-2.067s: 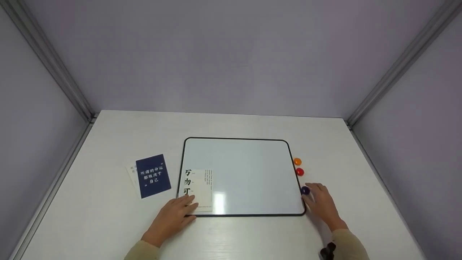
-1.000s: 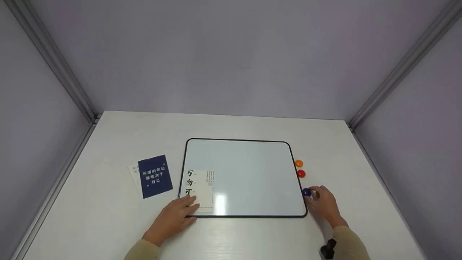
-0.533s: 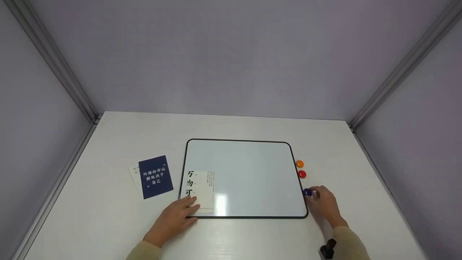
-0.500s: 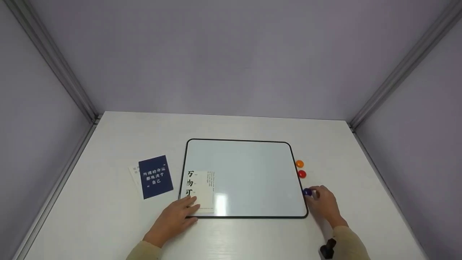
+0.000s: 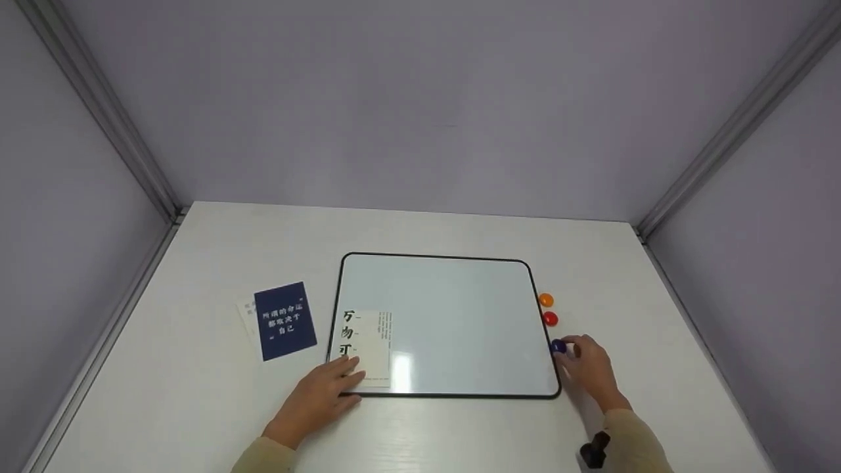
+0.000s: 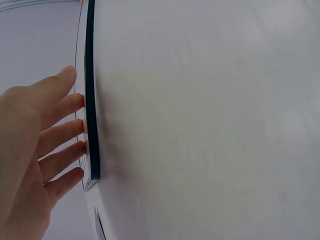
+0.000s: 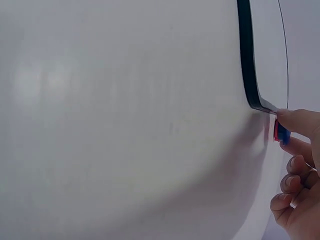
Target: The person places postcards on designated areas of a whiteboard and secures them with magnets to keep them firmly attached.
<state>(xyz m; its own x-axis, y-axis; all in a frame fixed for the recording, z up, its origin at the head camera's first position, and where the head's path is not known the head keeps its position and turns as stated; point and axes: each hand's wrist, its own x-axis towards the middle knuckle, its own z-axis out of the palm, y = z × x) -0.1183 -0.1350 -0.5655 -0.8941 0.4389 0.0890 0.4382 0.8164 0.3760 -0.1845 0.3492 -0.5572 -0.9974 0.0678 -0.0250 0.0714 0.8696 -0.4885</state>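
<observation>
A whiteboard (image 5: 453, 315) with a black rim lies flat on the table. Over its near left corner is a cream card (image 5: 376, 345) with dark characters, and my left hand (image 5: 318, 396) rests on the card's lower part with fingers extended, hiding some of the print. At the board's right edge my right hand (image 5: 591, 369) pinches a round blue magnet (image 5: 558, 346) between thumb and index finger. In the right wrist view that blue magnet (image 7: 284, 135) shows between the fingertips, the other fingers curled below. Whether it touches the table cannot be made out.
Along the board's right rim, beyond the right hand, lie a red magnet (image 5: 550, 318) and an orange magnet (image 5: 546, 300). Left of the board a navy card (image 5: 285, 322) partly covers a pale card (image 5: 246, 315). Walls stand behind and beside the white table (image 5: 460, 433).
My right thumb and index finger, earlier beside the blue magnet, have come together to pinch it. It has barely moved since. The left hand stays on the cream card.
</observation>
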